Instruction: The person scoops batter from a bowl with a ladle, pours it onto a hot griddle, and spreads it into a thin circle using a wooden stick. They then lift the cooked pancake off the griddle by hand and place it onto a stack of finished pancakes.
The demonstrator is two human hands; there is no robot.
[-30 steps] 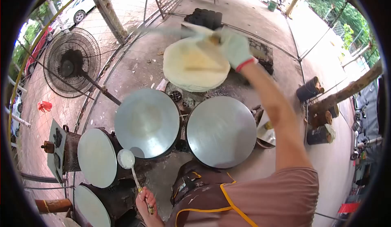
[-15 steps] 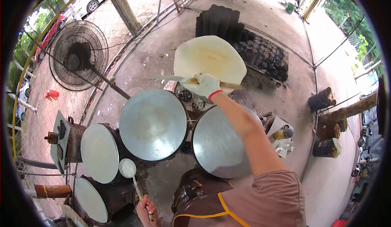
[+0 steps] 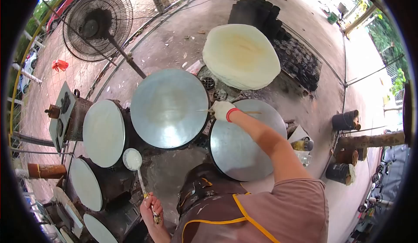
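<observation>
- Right hand (image 3: 223,110), white-gloved, fist closed around thin wooden-handled spatula (image 3: 250,112), held between two round grey metal griddles (image 3: 170,108).
- Left hand (image 3: 151,210) bare, gripping long metal ladle (image 3: 133,160); its bowl holds white batter, beside left lidded pan (image 3: 103,133).
- Pale round crepe stack (image 3: 241,55) lies beyond the griddles.

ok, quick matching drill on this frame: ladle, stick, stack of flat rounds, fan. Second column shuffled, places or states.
Things:
1. ladle
2. stick
3. stack of flat rounds
4. fan

Places or states:
A. far side, beyond the two big griddles
B. held in the gloved right hand
C. top left, on a stand
D. held by its handle in the bare left hand

Pairs: 1-D, 2-B, 3-A, 4-C
</observation>
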